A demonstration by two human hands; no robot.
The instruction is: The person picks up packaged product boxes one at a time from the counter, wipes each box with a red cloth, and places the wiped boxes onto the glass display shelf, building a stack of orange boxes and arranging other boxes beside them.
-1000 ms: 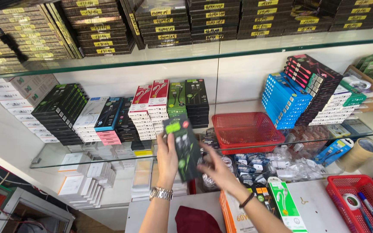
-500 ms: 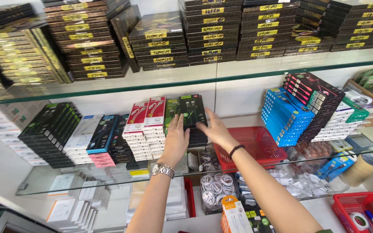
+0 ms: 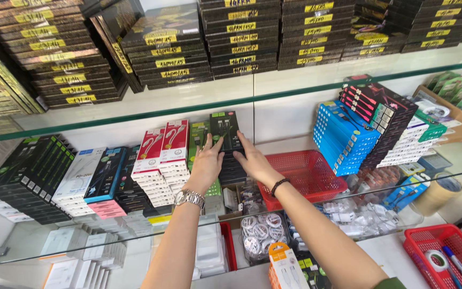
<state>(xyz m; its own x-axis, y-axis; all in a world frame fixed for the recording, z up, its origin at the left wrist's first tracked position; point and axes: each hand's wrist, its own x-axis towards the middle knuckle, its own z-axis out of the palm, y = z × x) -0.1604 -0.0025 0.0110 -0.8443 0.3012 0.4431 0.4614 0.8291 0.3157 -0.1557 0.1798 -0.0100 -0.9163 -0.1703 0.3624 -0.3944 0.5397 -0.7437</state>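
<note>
Black flat cable box with green trim (image 3: 225, 131) topping a stack of like boxes on the glass shelf (image 3: 135, 235), leaning against the white back wall; steadied from both sides, not lifted. Left hand (image 3: 205, 166), silver wristwatch (image 3: 189, 198) at wrist, fingers extended against box's left edge; right hand (image 3: 255, 163), black wristband (image 3: 279, 185), flat and open against right edge. Red-and-white box stack (image 3: 161, 160) just left; red plastic basket (image 3: 303, 171) just right; blue box stack (image 3: 343, 136) farther right.
</note>
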